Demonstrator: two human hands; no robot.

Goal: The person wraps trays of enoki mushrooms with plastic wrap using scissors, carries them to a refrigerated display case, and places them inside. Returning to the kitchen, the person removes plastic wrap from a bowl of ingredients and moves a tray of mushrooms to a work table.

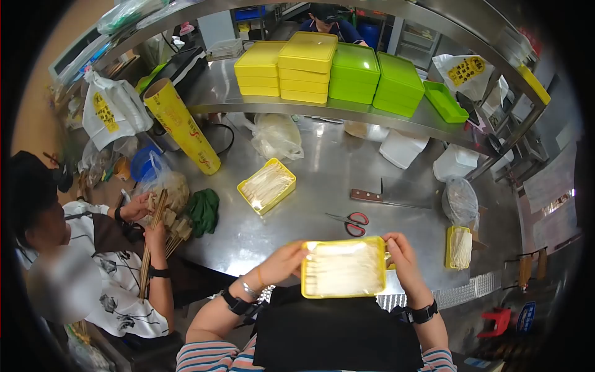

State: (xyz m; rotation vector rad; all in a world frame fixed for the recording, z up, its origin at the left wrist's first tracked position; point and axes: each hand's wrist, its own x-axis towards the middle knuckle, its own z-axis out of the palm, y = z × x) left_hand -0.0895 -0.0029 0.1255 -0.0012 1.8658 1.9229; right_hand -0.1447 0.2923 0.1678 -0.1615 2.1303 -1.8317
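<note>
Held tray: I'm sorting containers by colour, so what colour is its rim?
Yellow; the tray rim shows best in the head view.

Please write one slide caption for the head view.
The wearer's left hand and right hand hold a filled yellow tray at a metal table, scissors and knife beyond.

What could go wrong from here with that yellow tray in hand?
Drop: the held tray is between the left hand and right hand at the front edge of the table; a slip might send it to the floor.
Cut: the scissors and, farther out, the knife lie beyond it; a forward reach could brush a blade.
Knock: the far-right tray sits near the table's right edge and might get bumped off.
</note>
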